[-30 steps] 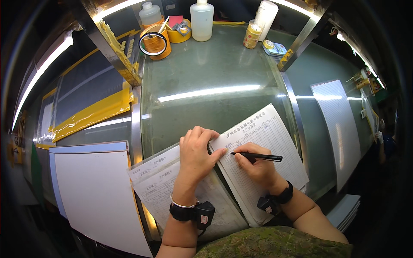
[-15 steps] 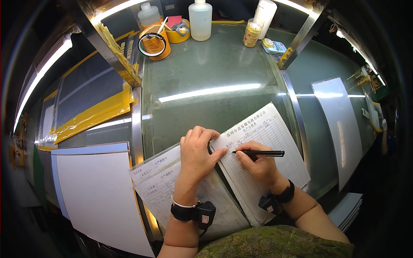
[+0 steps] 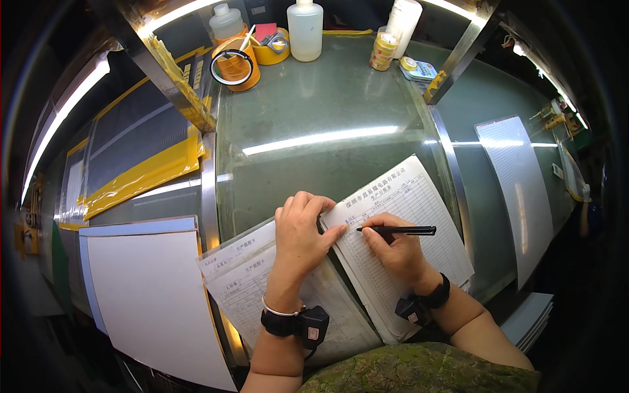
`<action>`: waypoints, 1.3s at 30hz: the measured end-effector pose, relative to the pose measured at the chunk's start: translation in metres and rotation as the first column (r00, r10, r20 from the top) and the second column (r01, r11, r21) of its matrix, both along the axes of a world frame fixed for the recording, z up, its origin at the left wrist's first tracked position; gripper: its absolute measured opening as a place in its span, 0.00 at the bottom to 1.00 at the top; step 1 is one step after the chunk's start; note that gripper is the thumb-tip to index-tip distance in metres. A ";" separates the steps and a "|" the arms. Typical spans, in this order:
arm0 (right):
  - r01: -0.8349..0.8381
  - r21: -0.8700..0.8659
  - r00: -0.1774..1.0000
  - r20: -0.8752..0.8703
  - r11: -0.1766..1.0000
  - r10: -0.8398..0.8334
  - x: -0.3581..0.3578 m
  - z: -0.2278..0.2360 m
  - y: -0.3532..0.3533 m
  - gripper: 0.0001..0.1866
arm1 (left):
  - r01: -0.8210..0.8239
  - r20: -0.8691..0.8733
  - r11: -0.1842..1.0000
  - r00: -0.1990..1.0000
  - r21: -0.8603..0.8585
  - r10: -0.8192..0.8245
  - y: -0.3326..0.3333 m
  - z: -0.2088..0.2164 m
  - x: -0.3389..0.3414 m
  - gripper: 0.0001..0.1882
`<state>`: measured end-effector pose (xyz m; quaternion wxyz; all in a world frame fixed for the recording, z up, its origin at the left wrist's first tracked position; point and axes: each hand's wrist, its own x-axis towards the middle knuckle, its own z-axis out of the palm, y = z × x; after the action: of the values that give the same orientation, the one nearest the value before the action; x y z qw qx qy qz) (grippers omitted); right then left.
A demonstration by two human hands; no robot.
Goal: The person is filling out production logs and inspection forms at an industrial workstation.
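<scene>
A black pen [image 3: 413,230] is gripped in my right hand [image 3: 398,257], its tip on the upper left part of a printed form pad [image 3: 419,196]. The pad lies tilted, with a ruled grid and some handwriting near its top. My left hand [image 3: 300,232] rests at the pad's left edge, thumb stretched onto the page and the other fingers loosely bent and apart. Under the left wrist lie printed cards in a clear sleeve [image 3: 239,275], beside the pad. Part of the writing is hidden by my right hand.
A stack of white boards [image 3: 151,288] lies left of the sleeve. Along the far edge stand a clear bottle [image 3: 305,33], orange tape rolls [image 3: 236,72] and a white roll [image 3: 405,29]. A metal post [image 3: 462,56] rises on the right, near a long ruled sheet [image 3: 517,177].
The pen and my right hand have shifted very slightly to the right along the form. My left hand has stayed in place on the pad's edge.
</scene>
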<state>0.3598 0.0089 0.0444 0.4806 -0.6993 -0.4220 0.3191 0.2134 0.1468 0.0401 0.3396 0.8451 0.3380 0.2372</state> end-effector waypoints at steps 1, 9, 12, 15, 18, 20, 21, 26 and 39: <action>-0.008 0.003 1.000 0.020 1.000 0.007 0.000 0.000 0.000 0.06 | 0.000 0.002 1.000 1.000 0.002 0.000 0.000 0.001 0.000 0.19; -0.034 0.037 0.996 0.080 0.999 0.031 -0.006 -0.007 0.005 0.04 | -0.019 -0.009 1.000 1.000 0.013 0.019 0.003 -0.004 -0.007 0.19; 0.111 0.007 0.941 -0.323 0.994 -0.103 -0.001 -0.004 0.002 0.02 | -0.003 0.023 0.999 1.000 0.052 0.002 0.004 -0.006 -0.003 0.19; 0.172 0.114 0.951 -0.280 0.979 -0.134 0.011 -0.008 -0.002 0.03 | -0.023 0.011 0.997 1.000 0.074 0.022 0.000 -0.012 0.003 0.17; 0.172 0.125 0.927 -0.357 0.977 -0.117 0.018 0.002 -0.007 0.06 | -0.053 0.044 0.994 0.998 0.092 0.049 -0.006 -0.013 0.009 0.15; 0.109 0.096 0.956 -0.282 0.989 -0.078 0.024 0.008 -0.007 0.06 | -0.073 0.051 0.994 0.996 0.082 0.069 -0.008 -0.014 0.007 0.15; 0.066 0.059 0.979 -0.198 0.996 -0.053 0.028 0.008 -0.008 0.07 | -0.077 0.066 0.995 0.995 0.066 0.073 -0.009 -0.015 0.007 0.14; 0.021 -0.041 0.991 -0.129 0.999 -0.026 0.053 0.011 -0.018 0.06 | -0.080 0.209 0.943 0.978 0.323 0.011 -0.030 -0.007 0.029 0.12; 0.069 0.167 0.971 -0.236 0.984 -0.028 0.050 -0.020 -0.006 0.04 | -0.149 0.407 0.916 0.913 0.372 -0.017 -0.058 -0.003 0.045 0.10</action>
<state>0.4094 0.0025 0.0240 0.5935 -0.6228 -0.3718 0.3488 0.2580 0.0890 0.0371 0.2158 0.8169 0.2352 0.4803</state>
